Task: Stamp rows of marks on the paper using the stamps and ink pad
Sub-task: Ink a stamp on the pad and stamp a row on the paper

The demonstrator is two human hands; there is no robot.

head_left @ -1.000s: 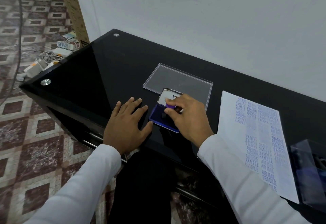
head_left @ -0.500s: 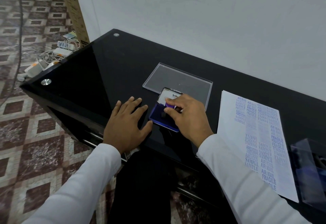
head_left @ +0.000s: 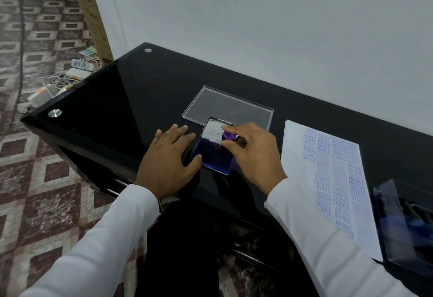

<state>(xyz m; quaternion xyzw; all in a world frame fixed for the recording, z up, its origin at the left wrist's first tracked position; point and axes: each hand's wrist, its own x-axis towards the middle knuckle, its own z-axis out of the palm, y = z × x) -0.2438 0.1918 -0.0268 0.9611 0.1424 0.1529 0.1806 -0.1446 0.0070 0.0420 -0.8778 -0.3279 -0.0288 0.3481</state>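
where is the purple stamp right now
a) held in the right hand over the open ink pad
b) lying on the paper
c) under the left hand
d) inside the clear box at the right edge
a: the right hand pinches the purple stamp by its knob over the blue ink pad, while the left hand lies flat on the table beside the pad and the paper lies apart to the right.

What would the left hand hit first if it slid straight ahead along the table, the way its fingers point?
Most likely the open ink pad: the left hand lies flat, fingers aimed up-right at the pad's near-left side. The clear lid lies beyond. Depth is hard to judge.
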